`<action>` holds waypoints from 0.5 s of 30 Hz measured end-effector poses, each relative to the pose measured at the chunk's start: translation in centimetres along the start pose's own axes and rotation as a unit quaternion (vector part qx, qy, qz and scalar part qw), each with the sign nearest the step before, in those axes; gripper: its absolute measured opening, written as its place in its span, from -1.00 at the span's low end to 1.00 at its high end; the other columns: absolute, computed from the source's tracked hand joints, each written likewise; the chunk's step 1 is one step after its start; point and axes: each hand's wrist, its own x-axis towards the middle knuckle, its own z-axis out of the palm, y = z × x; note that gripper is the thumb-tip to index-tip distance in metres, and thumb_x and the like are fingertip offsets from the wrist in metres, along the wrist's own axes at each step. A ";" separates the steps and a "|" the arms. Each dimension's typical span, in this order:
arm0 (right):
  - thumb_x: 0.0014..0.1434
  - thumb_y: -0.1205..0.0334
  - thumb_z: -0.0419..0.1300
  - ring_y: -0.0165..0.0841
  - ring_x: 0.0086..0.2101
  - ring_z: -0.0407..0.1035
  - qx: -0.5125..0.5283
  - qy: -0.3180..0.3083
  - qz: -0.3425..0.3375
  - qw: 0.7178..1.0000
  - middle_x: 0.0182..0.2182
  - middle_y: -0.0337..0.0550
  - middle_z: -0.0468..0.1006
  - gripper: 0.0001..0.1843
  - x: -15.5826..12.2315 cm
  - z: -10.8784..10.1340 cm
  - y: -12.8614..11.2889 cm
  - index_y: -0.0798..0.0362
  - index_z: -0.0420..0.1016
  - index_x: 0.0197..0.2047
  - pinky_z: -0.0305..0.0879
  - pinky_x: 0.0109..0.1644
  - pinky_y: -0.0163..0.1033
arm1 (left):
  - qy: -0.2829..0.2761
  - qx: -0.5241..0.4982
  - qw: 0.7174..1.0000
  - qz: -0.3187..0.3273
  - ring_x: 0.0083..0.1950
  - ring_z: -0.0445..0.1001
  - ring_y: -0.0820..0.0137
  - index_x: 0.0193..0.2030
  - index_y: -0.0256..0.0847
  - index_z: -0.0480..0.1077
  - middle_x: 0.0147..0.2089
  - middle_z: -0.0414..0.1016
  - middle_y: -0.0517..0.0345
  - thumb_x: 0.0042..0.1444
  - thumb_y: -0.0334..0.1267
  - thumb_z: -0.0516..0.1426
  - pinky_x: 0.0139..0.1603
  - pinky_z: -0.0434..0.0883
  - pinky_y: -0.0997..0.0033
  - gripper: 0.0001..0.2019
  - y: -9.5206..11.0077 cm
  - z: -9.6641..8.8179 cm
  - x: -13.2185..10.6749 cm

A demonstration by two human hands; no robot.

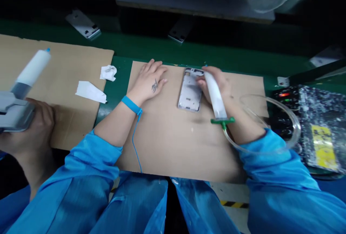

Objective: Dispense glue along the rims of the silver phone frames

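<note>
My right hand (223, 84) is closed around a white glue syringe (215, 95) that has a green adapter (222, 120) on its rear end. Its tip, hidden by my fingers, is close to the upper right of a grey phone frame (189, 91). That frame lies flat on the cardboard sheet (173, 144) in front of me. To the left of the frame, my left hand (150, 81) rests on the cardboard, fingers stretched out and holding nothing. A blue wrist strap (131, 105) with a thin cord circles my left wrist.
A clear hose (293, 118) loops from the syringe to a speckled control box (319, 126) on the right. At left, a co-worker's hand (38, 126) grips a grey dispensing gun (16, 109). Paper scraps (90, 91) and other phone frames (82, 23) lie around. A shelf (189, 1) overhangs the back.
</note>
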 end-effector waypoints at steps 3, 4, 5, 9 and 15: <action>0.25 0.26 0.59 -0.12 -0.21 0.55 -0.099 0.154 0.092 0.979 -0.34 -0.21 0.63 -0.52 5.5 -2.4 2.4 -0.19 0.60 0.16 0.44 0.12 0.03 | 0.004 0.020 1.000 0.008 0.72 0.23 -0.35 0.43 -0.02 0.50 0.62 0.42 -0.18 0.43 0.28 0.07 0.68 0.15 -0.62 -0.37 0.3 0.0 -0.2; 0.24 0.32 0.58 -0.15 -0.25 0.51 -0.108 0.175 0.098 0.974 -0.42 -0.27 0.53 -0.56 7.2 -3.1 3.0 -0.16 0.59 0.11 0.42 0.12 0.00 | 0.007 0.023 1.000 0.009 0.72 0.23 -0.34 0.42 -0.02 0.50 0.62 0.43 -0.18 0.44 0.27 0.07 0.68 0.16 -0.62 -0.38 0.4 0.0 -0.2; 0.25 0.37 0.56 -0.17 -0.26 0.49 -0.113 0.188 0.096 0.971 -0.46 -0.31 0.46 -0.58 8.6 -3.6 3.5 -0.14 0.57 0.07 0.41 0.13 -0.03 | 0.011 0.025 1.000 0.010 0.72 0.24 -0.33 0.42 -0.02 0.50 0.62 0.43 -0.18 0.45 0.25 0.06 0.68 0.17 -0.62 -0.40 0.5 0.0 -0.3; 0.28 0.36 0.53 -0.13 -0.07 0.55 -0.134 0.193 0.019 0.972 -0.33 -0.18 0.57 -0.60 11.7 -2.7 3.2 -0.04 0.55 0.10 0.38 0.31 -0.05 | 0.011 0.044 0.999 0.002 0.70 0.26 -0.33 0.40 -0.08 0.49 0.61 0.43 -0.22 0.45 0.10 0.09 0.67 0.18 -0.64 -0.47 1.2 -0.3 -0.3; 0.37 0.19 0.48 0.06 0.24 0.58 -0.151 0.030 -0.145 0.977 0.23 0.10 0.70 -0.35 15.1 5.4 -1.2 0.03 0.49 0.46 0.46 0.45 0.13 | -0.052 0.104 0.992 -0.039 0.76 0.16 -0.30 0.50 -0.25 0.45 0.68 0.32 -0.27 0.52 -0.08 0.01 0.75 0.11 -0.48 -0.45 3.2 -1.9 -0.1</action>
